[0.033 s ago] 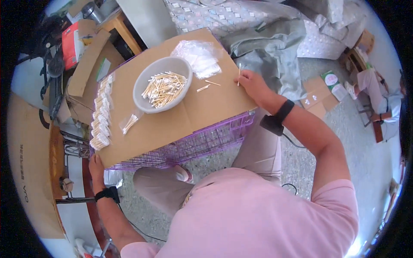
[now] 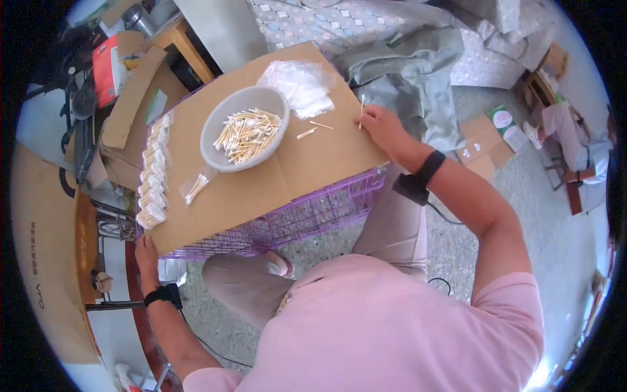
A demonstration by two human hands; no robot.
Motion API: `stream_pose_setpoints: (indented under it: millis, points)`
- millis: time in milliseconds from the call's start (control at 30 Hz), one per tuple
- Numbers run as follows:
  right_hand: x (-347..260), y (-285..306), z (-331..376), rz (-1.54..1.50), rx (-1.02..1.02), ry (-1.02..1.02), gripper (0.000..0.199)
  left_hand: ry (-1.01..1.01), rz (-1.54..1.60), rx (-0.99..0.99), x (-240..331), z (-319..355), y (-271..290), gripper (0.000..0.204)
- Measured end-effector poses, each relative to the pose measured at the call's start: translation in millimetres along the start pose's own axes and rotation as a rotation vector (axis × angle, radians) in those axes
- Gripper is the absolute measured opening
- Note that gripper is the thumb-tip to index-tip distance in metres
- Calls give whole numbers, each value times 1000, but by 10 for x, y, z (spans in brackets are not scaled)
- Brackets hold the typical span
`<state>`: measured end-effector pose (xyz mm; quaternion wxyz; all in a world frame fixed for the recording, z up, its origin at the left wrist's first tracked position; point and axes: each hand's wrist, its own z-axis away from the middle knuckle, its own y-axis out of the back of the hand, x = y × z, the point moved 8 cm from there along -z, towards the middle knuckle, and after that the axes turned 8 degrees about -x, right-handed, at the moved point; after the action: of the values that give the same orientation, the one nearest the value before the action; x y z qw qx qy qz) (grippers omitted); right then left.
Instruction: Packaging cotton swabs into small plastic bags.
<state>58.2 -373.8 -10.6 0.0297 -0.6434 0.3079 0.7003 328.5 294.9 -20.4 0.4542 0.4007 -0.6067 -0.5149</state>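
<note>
Upright in my right hand (image 2: 381, 124) is a cotton swab (image 2: 362, 110), pinched between thumb and finger at the right edge of a cardboard sheet (image 2: 261, 193). My left hand (image 2: 147, 253) touches the sheet's near left corner, its fingers mostly hidden. On the sheet stands a grey bowl (image 2: 208, 145) of loose cotton swabs (image 2: 248, 134). A few loose swabs (image 2: 305, 133) lie to the right of it. Clear plastic bags (image 2: 300, 88) are piled behind those. A small bag of swabs (image 2: 196, 188) rests left of the bowl, beside a row of filled bags (image 2: 153, 179).
Under the sheet is a purple wire cage (image 2: 307, 209). Greenish-grey cloth (image 2: 418, 78) hangs beyond the right corner. Cartons (image 2: 134, 98) crowd the left side. Another person (image 2: 575, 137) sits at the far right, near flattened cardboard (image 2: 483, 144) on the floor.
</note>
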Motion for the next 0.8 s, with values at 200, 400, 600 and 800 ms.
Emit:
stream_pose_setpoints:
  millis: [200, 400, 600, 800]
  points:
    - [70, -2, -104, 138, 76, 87, 27, -108, -19, 82, -99, -12, -107, 40]
    - [192, 37, -198, 118, 90, 12, 25, -129, -6, 113, 58, 69, -43, 38]
    - [126, 35, -370, 73, 99, 101, 21, -41, 77, 101, 63, 232, -95, 37]
    - [217, 49, -612, 94, 47, 94, 24, 35, 81, 136, 172, 508, -86, 38]
